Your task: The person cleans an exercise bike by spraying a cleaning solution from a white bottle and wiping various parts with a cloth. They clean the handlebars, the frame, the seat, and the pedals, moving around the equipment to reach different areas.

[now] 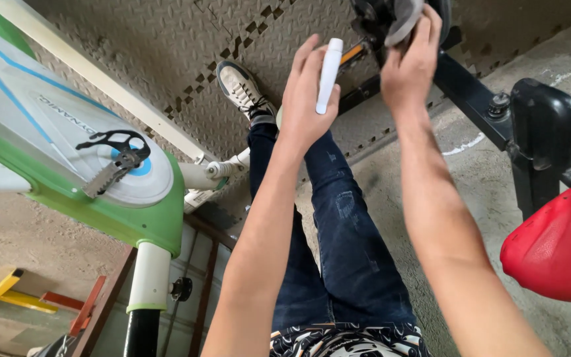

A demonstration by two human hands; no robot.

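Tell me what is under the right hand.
The right hand presses a grey cloth onto a black bike part. An orange-edged pedal shows beside it. Hand and cloth hide the rest.

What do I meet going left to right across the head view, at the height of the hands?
Green-and-white exercise bike → its black pedal → white sneaker → left hand → white tube it holds → right hand on the grey pedal → black post → red seat.
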